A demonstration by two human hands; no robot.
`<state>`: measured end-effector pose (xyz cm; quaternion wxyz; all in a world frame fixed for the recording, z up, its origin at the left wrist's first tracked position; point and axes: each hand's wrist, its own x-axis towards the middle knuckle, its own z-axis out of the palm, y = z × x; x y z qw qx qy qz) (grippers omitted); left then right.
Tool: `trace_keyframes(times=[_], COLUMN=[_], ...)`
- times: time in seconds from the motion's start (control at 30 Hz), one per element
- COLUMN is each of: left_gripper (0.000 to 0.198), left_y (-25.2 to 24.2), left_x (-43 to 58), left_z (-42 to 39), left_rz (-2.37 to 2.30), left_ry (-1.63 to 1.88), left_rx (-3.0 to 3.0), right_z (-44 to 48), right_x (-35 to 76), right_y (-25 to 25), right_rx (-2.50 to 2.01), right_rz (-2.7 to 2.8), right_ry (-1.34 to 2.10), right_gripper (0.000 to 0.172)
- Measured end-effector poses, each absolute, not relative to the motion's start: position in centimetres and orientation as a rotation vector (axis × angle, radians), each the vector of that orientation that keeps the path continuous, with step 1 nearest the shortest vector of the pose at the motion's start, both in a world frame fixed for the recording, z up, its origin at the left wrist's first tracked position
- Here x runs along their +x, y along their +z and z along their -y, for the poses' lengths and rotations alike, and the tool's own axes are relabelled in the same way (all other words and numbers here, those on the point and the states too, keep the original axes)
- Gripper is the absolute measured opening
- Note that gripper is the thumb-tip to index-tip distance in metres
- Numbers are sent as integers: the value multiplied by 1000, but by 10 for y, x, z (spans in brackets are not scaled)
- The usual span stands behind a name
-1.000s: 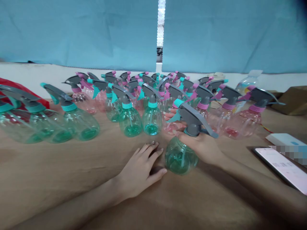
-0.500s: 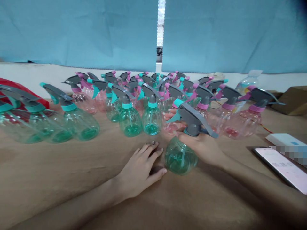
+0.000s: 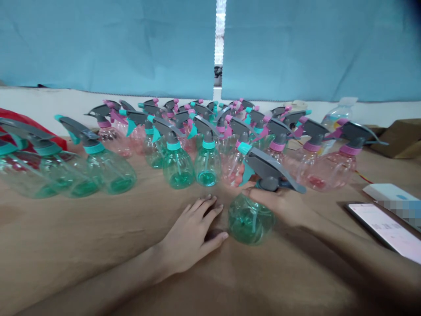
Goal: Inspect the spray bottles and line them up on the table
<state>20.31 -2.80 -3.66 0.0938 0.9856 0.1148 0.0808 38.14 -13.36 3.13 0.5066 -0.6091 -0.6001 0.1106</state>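
Observation:
My right hand (image 3: 279, 204) is wrapped round the neck of a green spray bottle (image 3: 251, 224) with a grey head and a teal nozzle and trigger. The bottle leans slightly, its nozzle pointing away to the left; the fingers on its far side are mostly hidden behind the trigger. To its left, my left hand (image 3: 197, 232) lies flat on the brown table (image 3: 125, 254), fingers a little apart and holding nothing. Just beyond the hands stand another green spray bottle (image 3: 208, 164) and a pink spray bottle (image 3: 232, 164).
Rows of green and pink spray bottles fill the back of the table, with several green ones (image 3: 112, 171) at left. On the right lie a phone (image 3: 384, 226), a white box (image 3: 390, 192) and a brown carton (image 3: 399, 138). Red material (image 3: 33, 125) sits at far left.
The fingers of my right hand have curled in from stretched out to round the trigger and neck. The held bottle has shifted slightly right and down. My left hand stays put.

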Motion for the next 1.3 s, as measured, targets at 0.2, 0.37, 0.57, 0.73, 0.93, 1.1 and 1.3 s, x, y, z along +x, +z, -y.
trace_keyframes(times=[0.2, 0.37, 0.57, 0.73, 0.93, 1.1, 1.3], left_gripper=[54, 68, 70, 62, 44, 59, 63], left_y=[-34, -27, -16, -11, -2, 9, 25], left_x=[202, 198, 177, 141, 105, 96, 106], left_z=[30, 36, 35, 22, -16, -50, -72], left_rz=[-304, -286, -434, -628, -798, -1028, -1132], left_ry=[296, 422, 616, 862, 992, 1055, 956], left_rx=[2802, 2637, 2562, 2584, 2836, 3037, 3124], right_z=[132, 123, 96, 58, 23, 22, 23], right_x=[382, 373, 336, 291, 268, 289, 319], right_y=[27, 18, 24, 27, 32, 47, 78], right_rx=[-1378, -1336, -1248, -1213, -1241, -1422, -1613], right_rz=[1357, 1370, 1551, 1498, 1655, 1664, 1576], right_ry=[560, 495, 392, 275, 233, 106, -317], right_gripper=[18, 19, 27, 35, 53, 55, 29])
